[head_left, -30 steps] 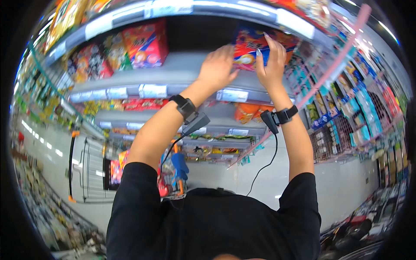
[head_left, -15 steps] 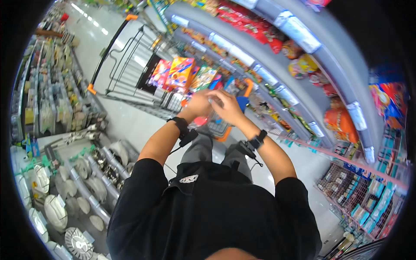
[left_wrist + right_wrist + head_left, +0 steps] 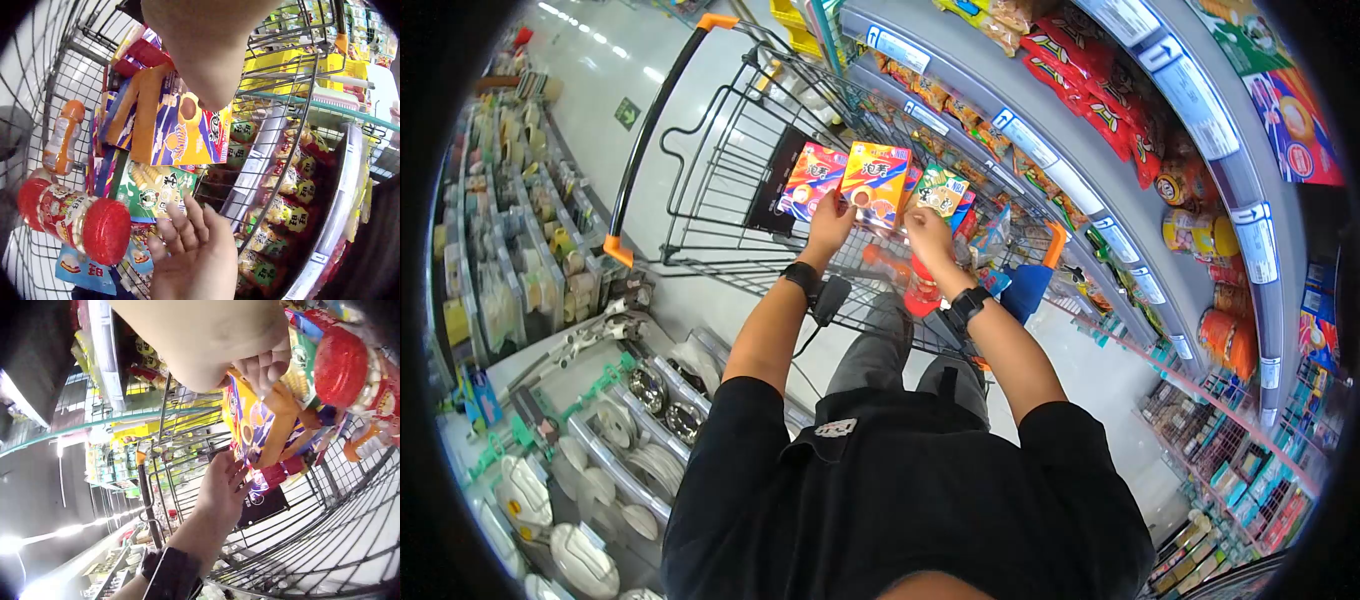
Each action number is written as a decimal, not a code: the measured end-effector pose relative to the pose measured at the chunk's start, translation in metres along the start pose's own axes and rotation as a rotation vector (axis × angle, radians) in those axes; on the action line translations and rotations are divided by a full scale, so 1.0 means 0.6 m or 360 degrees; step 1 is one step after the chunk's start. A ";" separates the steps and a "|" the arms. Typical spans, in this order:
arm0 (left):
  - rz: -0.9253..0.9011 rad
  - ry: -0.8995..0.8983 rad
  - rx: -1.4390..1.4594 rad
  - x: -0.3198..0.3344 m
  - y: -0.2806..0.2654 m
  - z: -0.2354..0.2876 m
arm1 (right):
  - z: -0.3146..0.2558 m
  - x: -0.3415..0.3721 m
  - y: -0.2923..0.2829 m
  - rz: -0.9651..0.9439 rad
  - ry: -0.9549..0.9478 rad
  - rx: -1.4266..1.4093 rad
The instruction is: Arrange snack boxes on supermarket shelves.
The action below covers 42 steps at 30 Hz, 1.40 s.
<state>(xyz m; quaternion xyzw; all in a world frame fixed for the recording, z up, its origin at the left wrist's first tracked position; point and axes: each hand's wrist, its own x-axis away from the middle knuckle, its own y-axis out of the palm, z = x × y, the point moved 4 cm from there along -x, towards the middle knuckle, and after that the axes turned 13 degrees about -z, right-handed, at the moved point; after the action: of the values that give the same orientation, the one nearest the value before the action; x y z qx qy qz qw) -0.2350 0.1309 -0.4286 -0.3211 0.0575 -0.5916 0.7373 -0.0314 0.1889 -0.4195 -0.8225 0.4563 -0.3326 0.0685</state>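
In the head view my left hand [image 3: 832,222] reaches into a wire shopping cart [image 3: 730,150], its fingertips at the lower edge of a pink-and-purple snack box [image 3: 813,178]. An orange snack box [image 3: 875,178] stands beside that box, between my hands. My right hand [image 3: 928,232] is at the near edge of a green snack box [image 3: 943,190]. From the left wrist, the right hand [image 3: 194,250] shows loosely bent fingers beside the green box [image 3: 153,187]. In the right wrist view, the left hand [image 3: 222,487] has its fingers extended alongside the boxes.
A red-lidded jar [image 3: 72,215] and an orange bottle [image 3: 64,137] lie in the cart. Shelves [image 3: 1090,190] of bagged snacks run along the right. Dishes [image 3: 585,560] fill a display at lower left. A blue cart part [image 3: 1025,290] is near my right forearm.
Both hands have left a blue-and-red box on the shelf and come down to the cart. Close together half a second ago, they are now apart at the boxes. The head view turned toward the cart.
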 end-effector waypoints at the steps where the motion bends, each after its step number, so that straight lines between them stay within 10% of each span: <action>1: -0.0035 0.0029 0.0133 -0.016 0.005 -0.006 | -0.006 -0.018 0.007 0.0041 -0.0071 -0.0059; 9: -0.0356 -0.0408 0.1000 -0.044 0.039 -0.047 | -0.021 -0.064 0.062 -0.0143 0.0004 -0.0442; 13: -0.0333 -0.0232 0.0346 -0.024 0.014 -0.005 | 0.018 -0.069 0.083 0.0031 0.0086 -0.0280; 25: -0.0054 0.0093 0.0592 0.184 -0.090 0.231 | -0.120 0.201 -0.040 0.0502 -0.0353 -0.1117; 34: -0.0068 0.0614 0.1099 0.436 -0.084 0.445 | -0.193 0.519 -0.198 0.0537 -0.1087 -0.1241; 42: 0.0092 0.1442 0.0483 0.563 -0.052 0.556 | -0.200 0.696 -0.279 0.0782 -0.1551 -0.1063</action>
<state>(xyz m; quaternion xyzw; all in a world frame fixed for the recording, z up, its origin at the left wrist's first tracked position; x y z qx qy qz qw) -0.0066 -0.0435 -0.0494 0.0819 0.2949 -0.6531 0.6927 0.1650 -0.0243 -0.0554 -0.7277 0.6272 0.2650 0.0823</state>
